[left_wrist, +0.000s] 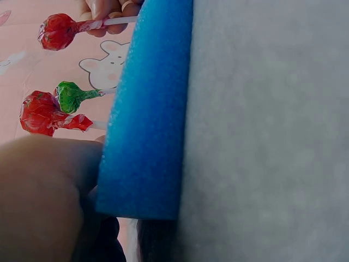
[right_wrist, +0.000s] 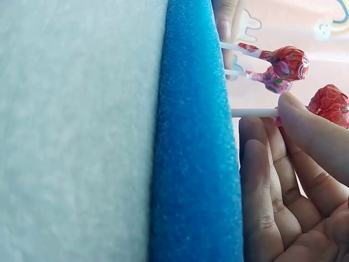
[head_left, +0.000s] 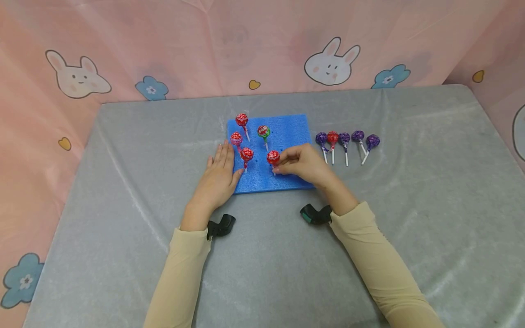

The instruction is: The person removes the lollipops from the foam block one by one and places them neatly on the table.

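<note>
My right hand (head_left: 301,163) pinches a red lollipop (head_left: 273,157) just below its wrapped head. In the right wrist view its white stick (right_wrist: 253,113) meets the face of the blue foam board (head_left: 283,132), with thumb and fingers about the wrapper's neck. My left hand (head_left: 217,177) lies with straight fingers along the board's left edge, thumb on its front left corner. Other lollipops stand upright in the foam: a red one (head_left: 242,120) at the back left, a pink one (head_left: 236,139) by the left fingertips, a red one (head_left: 247,154) nearer me, and a green-and-red one (head_left: 264,131) mid-board.
Right of the board, several purple lollipops (head_left: 358,135) and one red lollipop (head_left: 332,137) lie in a loose row on the grey cloth-covered table (head_left: 262,273). Small dark holes show in the foam. A pink curtain (head_left: 229,54) with rabbits and flowers hangs behind.
</note>
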### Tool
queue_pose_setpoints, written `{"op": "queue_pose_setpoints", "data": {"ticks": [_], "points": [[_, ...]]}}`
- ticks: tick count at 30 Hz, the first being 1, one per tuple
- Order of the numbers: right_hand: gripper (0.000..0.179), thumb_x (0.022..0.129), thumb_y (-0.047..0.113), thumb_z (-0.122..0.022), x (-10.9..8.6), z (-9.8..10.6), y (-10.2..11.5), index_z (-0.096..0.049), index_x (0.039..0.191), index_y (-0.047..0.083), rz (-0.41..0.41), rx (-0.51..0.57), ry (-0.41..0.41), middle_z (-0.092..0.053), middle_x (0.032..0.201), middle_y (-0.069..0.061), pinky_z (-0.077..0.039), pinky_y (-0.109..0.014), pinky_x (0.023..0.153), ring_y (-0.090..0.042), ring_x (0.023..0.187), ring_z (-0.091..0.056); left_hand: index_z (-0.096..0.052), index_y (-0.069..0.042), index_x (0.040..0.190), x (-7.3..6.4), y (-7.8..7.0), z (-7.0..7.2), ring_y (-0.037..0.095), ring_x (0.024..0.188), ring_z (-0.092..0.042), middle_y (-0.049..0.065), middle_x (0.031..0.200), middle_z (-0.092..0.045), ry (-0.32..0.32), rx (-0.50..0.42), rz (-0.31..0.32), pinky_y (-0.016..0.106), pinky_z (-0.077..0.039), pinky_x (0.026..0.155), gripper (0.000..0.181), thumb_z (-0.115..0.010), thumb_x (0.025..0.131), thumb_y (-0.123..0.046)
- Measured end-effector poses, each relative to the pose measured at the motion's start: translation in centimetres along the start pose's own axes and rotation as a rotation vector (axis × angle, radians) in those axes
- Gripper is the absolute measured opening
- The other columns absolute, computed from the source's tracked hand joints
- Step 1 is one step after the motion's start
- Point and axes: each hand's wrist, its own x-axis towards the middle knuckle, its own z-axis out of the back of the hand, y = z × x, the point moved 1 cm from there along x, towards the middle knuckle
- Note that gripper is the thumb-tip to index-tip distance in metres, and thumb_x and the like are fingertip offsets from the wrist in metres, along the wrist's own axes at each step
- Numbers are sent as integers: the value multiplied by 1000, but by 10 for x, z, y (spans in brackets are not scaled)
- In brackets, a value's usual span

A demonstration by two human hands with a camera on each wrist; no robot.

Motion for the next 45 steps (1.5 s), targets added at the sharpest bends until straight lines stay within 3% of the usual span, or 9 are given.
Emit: {"op": "queue_pose_setpoints", "data": {"ticks": [25, 35, 45], "points": [[12, 81, -3, -70, 0, 4, 6, -67, 89, -13, 58, 39, -58, -70, 80, -10, -54, -24, 66, -9, 68, -64, -4, 3, 149, -2, 1, 4, 27, 143, 5, 15, 157, 3, 2, 7, 9, 45, -2, 114, 67, -35, 102, -34], [15, 81, -2, -71, -7, 19, 2, -67, 90, -14, 79, 45, -105, -69, 74, -2, -55, -24, 66, -8, 67, -64, -4, 3, 149, 0, 0, 0, 27, 143, 5, 15, 157, 3, 2, 17, -1, 46, -2, 114, 67, -34, 102, -35], [17, 82, 2, -71, -32, 49, -8, -67, 91, -13, 74, -32, -182, -70, 77, 0, -53, -20, 70, -7, 70, -67, -4, 2, 149, -1, -1, 0, 26, 143, 5, 14, 157, 4, 6, 6, 5, 45, -2, 114, 67, -33, 103, -35]]}}
